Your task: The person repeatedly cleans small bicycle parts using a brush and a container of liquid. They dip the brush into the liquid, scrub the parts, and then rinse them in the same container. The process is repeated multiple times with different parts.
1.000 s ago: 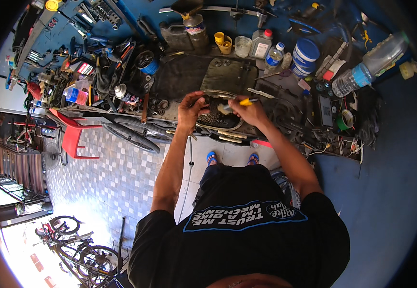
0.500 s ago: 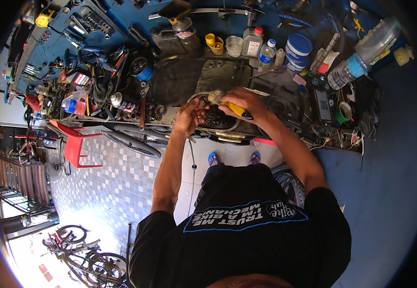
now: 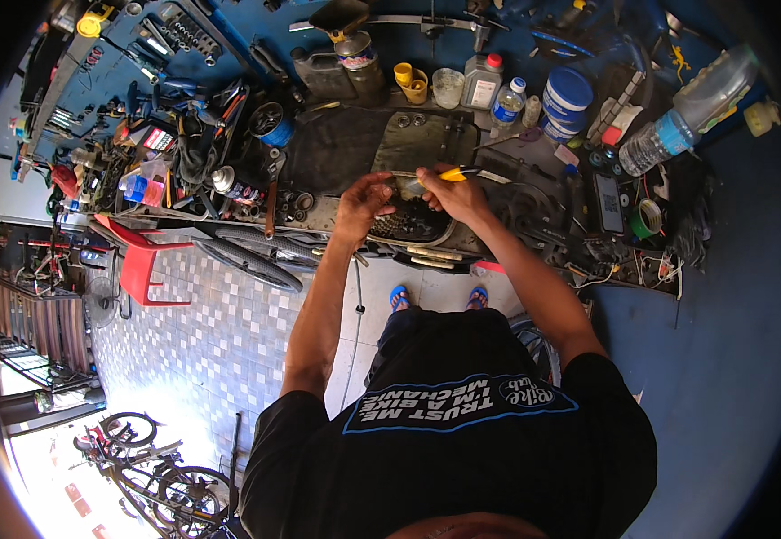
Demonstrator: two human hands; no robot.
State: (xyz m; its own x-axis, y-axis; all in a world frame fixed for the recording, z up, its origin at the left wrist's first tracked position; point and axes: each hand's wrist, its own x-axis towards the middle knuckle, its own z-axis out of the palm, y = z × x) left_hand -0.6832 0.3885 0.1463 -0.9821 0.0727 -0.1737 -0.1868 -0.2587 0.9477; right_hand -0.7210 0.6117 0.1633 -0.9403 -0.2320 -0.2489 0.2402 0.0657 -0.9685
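Wall-hung tools (and standing bicycles) mark a bicycle workshop.

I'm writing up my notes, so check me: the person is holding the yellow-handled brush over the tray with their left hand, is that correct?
Not quite: the head view shows the yellow-handled brush in the right hand, not the left hand. It is held over the tray, as you said.

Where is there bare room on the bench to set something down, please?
The dark mat between the blue tin and the greenish panel looks mostly bare, as does the panel's middle. Crowding surrounds the spray can, left, and phone, right.
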